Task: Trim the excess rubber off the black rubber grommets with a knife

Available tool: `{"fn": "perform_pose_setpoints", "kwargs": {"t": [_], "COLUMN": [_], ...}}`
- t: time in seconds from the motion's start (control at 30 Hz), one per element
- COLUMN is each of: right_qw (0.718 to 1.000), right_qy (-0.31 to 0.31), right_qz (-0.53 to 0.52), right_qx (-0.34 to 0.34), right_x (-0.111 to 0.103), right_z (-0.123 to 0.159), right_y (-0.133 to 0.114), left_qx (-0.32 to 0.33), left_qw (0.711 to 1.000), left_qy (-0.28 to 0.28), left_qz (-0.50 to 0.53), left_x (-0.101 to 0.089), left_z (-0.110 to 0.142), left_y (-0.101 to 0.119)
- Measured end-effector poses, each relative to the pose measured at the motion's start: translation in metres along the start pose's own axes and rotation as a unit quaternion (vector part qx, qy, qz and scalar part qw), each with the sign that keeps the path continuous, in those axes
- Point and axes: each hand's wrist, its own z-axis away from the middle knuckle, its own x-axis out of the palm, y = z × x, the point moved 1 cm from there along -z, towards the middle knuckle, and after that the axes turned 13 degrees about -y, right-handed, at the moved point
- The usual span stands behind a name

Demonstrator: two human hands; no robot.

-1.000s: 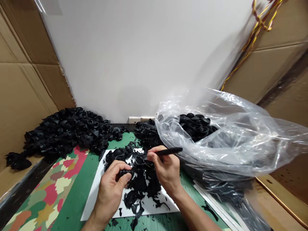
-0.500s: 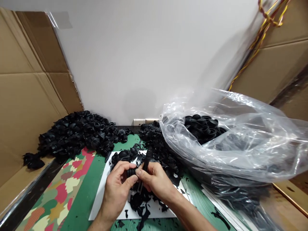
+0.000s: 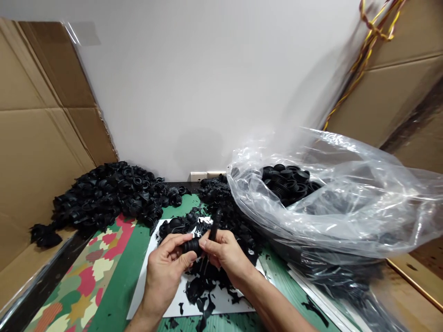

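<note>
Left hand (image 3: 162,267) pinched a ribbed black part (image 3: 191,246); right hand (image 3: 228,258) touched its end, gripping a black-handled tool (image 3: 216,223). Black scraps (image 3: 195,290) lay below.

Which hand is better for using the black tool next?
Probably the right hand: it holds the tool, right beside the black part. The left hand is busy gripping that part.

The lone head view looks forward and down from above the bench (image 3: 119,279), facing the pale wall (image 3: 207,83); the left grip (image 3: 166,265) and right grip (image 3: 226,258) appear close, low and central.
</note>
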Motion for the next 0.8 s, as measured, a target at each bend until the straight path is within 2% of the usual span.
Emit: {"fn": "perform_pose_setpoints", "kwargs": {"t": [0.37,0.5,0.67,0.8], "right_qw": [1.0,0.999,0.986,0.979], "right_qy": [-0.011,-0.013,0.079,0.054], "right_qz": [0.002,0.049,0.061,0.05], "right_qx": [0.005,-0.004,-0.131,-0.19], "right_x": [0.004,-0.004,-0.02,-0.015], "right_z": [0.0,0.0,0.004,0.01], "right_y": [0.003,0.001,-0.015,-0.02], "left_qx": [-0.017,-0.024,-0.026,0.0], "left_qw": [1.0,0.999,0.998,0.996], "left_qy": [0.009,0.018,0.021,0.011], "left_qz": [-0.019,-0.03,-0.053,-0.086], "left_x": [0.0,0.0,-0.003,-0.003], "left_z": [0.001,0.001,0.002,0.002], "left_y": [0.002,0.003,0.001,-0.002]}}
